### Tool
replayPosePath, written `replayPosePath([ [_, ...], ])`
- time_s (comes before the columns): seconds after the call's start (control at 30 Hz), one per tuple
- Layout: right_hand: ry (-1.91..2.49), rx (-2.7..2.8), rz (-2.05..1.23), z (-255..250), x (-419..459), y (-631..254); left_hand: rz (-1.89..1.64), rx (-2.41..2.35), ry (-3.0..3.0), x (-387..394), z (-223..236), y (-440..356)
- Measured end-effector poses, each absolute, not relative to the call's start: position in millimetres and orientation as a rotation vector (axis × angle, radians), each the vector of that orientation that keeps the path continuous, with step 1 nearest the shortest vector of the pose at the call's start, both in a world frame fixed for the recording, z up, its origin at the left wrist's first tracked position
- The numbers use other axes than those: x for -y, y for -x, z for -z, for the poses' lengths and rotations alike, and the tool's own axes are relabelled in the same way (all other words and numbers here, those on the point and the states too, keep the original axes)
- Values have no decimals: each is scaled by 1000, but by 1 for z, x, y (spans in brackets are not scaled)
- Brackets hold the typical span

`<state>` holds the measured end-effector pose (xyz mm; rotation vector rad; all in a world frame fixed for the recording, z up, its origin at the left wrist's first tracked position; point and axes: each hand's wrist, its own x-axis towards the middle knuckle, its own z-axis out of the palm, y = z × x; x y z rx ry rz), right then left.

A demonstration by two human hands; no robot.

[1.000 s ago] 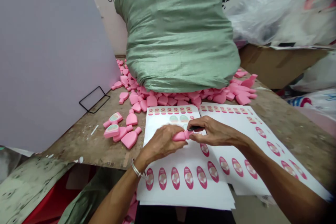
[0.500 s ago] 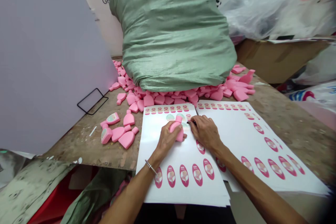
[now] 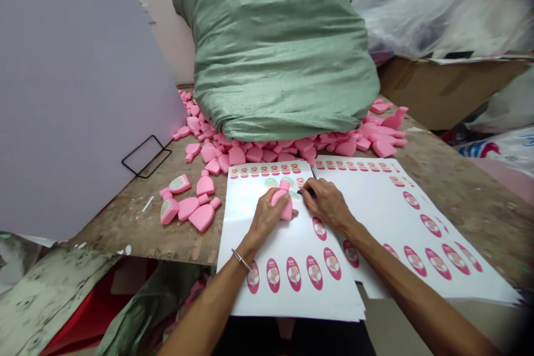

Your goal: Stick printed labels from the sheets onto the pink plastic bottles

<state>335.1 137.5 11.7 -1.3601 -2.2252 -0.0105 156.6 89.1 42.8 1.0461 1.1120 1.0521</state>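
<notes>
My left hand (image 3: 267, 214) grips a small pink bottle (image 3: 283, 203), its plain face turned up, above the left sticker sheet (image 3: 275, 236). Between the closed fingers of my right hand (image 3: 327, 203) is a slim black tool (image 3: 306, 192); only its dark tip shows. That tip is at the sheet, beside the pale green round labels (image 3: 295, 195) and a small pink-and-cream sticker (image 3: 301, 182). Oval pink stickers (image 3: 293, 277) line the lower part of the same sheet. Left of it lie several pink bottles (image 3: 202, 217), two bearing pale labels.
A second sticker sheet (image 3: 367, 189) lies to the right, partly under my right forearm. Behind the sheets, a big green sack (image 3: 279, 55) rests among many pink bottles (image 3: 254, 154). A black wire frame (image 3: 147, 157) stands by the grey panel (image 3: 83, 94) at left.
My hands stay almost in place, the left still on the pink bottle and the right with the black tool at the sheet. The view has shifted slightly.
</notes>
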Motion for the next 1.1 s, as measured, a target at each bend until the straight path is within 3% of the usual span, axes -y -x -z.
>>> replayPosePath([
  [0.13,1318,2268,104,-13,-137,-337,-1037,-1126,-1038,-90,-42,-157],
  [0.4,1322,2204,-96,-15,-132,-332,-1056,-1105,-1051,-91,-38,-157],
  [0.63,1310,2214,73,-12,-139,-334,-1067,-1091,-1002,-93,-35,-157],
  [0.9,1307,2181,-176,-13,-144,-338,-1063,-1114,-1010,-94,-34,-157],
  [1.1,1247,2173,6,-13,-140,-335,-1095,-1117,-988,-94,-32,-159],
])
